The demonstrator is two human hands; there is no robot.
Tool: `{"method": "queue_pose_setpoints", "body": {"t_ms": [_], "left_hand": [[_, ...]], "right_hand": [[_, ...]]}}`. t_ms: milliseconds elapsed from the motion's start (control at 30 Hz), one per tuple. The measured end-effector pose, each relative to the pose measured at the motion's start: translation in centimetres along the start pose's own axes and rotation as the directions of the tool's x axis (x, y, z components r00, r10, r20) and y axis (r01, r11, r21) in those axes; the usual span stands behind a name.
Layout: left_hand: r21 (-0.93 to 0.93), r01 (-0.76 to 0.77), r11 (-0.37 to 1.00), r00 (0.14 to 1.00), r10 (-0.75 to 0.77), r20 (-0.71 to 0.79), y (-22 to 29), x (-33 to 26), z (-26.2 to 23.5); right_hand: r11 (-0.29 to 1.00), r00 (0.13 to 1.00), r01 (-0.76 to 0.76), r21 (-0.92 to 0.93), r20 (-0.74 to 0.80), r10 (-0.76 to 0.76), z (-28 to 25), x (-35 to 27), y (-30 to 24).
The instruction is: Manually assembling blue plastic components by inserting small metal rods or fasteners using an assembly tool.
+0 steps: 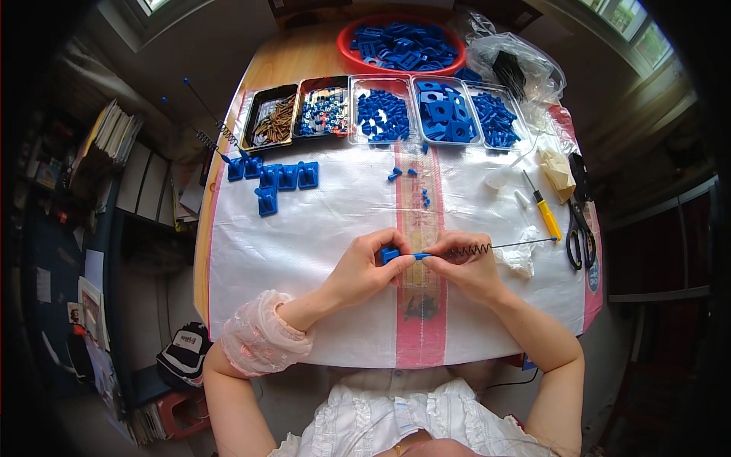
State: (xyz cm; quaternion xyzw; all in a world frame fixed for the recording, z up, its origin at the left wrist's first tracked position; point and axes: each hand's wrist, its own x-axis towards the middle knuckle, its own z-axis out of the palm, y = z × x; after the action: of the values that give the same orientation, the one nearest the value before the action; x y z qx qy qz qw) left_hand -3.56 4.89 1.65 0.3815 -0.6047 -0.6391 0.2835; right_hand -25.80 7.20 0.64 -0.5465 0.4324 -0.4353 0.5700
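Left grip (371, 263), right grip (466, 266) — pinched, nearly touching.

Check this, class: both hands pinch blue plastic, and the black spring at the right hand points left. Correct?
No: the head view shows the black spring pointing right, toward the yellow-handled tool. The left hand and right hand do both pinch blue plastic.

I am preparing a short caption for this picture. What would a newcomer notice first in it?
Probably the red basin heaped with blue parts, at the table's far end. Next, five trays of small pieces, in a row just nearer. Then, nearer still, two hands close together: the left hand grips a blue piece, the right hand a coiled black rod.
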Motion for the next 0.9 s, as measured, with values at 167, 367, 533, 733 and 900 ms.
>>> {"method": "queue_pose_setpoints", "body": {"t_ms": [167, 367, 533, 733, 900], "left_hand": [[0.001, -0.008, 1.0, 1.0, 0.008, -0.004, -0.15, -0.02, 0.06], [-0.01, 0.01, 1.0, 1.0, -0.01, 0.008, 0.02, 0.0, -0.03], [-0.022, -0.01, 1.0, 1.0, 0.01, -0.014, 0.0, 0.0, 0.12], [-0.025, -0.019, 1.0, 1.0, 0.018, -0.005, -0.06, 0.05, 0.13], [-0.03, -0.007, 1.0, 1.0, 0.008, 0.005, -0.01, 0.01, 0.08]], "right_hand": [[1.0, 1.0, 0.004, -0.005, -0.001, -0.004, -0.09, 0.01, 0.3], [1.0, 1.0, 0.016, -0.002, -0.01, -0.016, -0.01, 0.01, 0.24], [1.0, 1.0, 0.015, -0.022, -0.017, -0.015, -0.04, 0.05, 0.48], [0.999, 1.0, 0.012, -0.053, -0.018, -0.013, -0.09, 0.01, 0.33], [0.998, 1.0, 0.025, -0.059, -0.015, -0.026, -0.07, 0.03, 0.18]]}}
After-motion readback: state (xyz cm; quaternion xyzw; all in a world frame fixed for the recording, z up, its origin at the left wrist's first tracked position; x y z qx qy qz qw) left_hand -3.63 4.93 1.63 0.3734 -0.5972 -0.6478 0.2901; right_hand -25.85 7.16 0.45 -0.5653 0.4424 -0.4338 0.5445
